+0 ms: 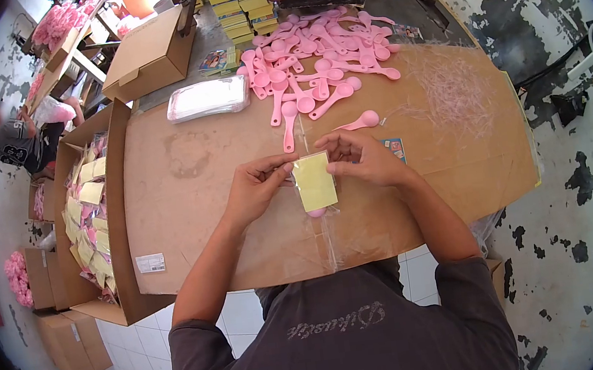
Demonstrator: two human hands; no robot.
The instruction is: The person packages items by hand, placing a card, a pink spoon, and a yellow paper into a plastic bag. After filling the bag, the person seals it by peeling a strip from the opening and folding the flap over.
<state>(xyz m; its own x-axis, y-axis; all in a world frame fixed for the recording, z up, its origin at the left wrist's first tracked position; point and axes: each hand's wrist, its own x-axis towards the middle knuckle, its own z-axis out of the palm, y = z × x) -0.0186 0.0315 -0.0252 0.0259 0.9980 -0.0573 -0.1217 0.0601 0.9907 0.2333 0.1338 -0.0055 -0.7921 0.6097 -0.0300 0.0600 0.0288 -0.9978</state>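
Between my hands is a clear plastic bag with a yellow card in it, and the rounded end of a pink measuring spoon shows below the card. My left hand pinches the bag's upper left corner between thumb and fingers. At the upper right edge, my right hand grips it with the thumb on the card and the fingers curled behind. One pink spoon lies just beyond the bag, and another loose spoon rests past my right hand. A printed card is partly hidden by that hand.
A heap of pink spoons covers the cardboard tabletop's far side, beside a stack of clear bags. Piled cards stand behind. Plastic scraps lie right. An open carton of packed bags stands left; a person sits beyond.
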